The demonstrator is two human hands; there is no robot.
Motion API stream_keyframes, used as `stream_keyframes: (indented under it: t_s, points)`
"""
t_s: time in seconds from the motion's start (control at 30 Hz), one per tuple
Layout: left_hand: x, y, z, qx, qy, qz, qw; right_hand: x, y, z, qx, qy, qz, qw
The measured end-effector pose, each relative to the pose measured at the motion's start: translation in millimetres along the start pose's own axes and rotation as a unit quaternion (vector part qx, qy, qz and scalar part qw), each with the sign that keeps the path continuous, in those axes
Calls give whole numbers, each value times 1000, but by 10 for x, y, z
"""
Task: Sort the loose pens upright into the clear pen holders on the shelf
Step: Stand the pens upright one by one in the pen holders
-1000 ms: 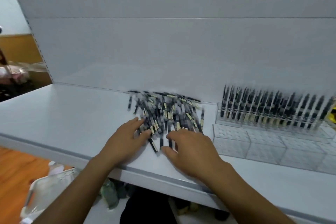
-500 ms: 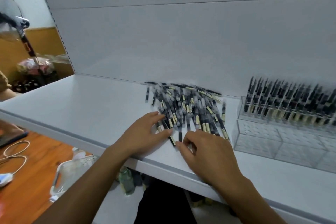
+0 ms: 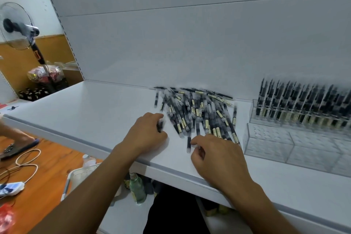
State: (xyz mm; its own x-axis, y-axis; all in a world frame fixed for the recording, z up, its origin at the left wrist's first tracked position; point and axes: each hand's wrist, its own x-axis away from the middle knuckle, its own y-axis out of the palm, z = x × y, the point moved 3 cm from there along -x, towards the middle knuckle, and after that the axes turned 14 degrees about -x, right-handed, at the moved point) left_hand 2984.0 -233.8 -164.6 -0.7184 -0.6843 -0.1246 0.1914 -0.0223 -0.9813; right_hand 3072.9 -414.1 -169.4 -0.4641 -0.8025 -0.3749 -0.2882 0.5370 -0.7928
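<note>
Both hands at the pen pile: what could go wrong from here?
1. The pen pile lies crisscrossed; pulling one out may drag others, and the stray pen nearest the shelf edge could roll off.
2. The left hand curls round a pen, but blur hides the grip; it may slip.
3. The empty front holder is clear with faint holes; a pen could miss one or knock the filled back row.
</note>
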Motion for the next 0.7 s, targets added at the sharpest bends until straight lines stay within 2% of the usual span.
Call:
stream_keyframes:
  t_s: [0.23,0.33,0.5,0.7]
  points:
    - [-68,-32,-75,-155,-34,-25,987,-13,8,6,24,21,-3,1000]
    - [-73,-10,-80,-178,-25,-7,984,-19,16,10,28,22,-8,999]
    - [-22,10,-153,-74,-41,58,995,-10,-7,14,0,13,-9,1000]
    - [112,-34,2,134,-35,96,986,-23,0,-22,8,-3,-16,1000]
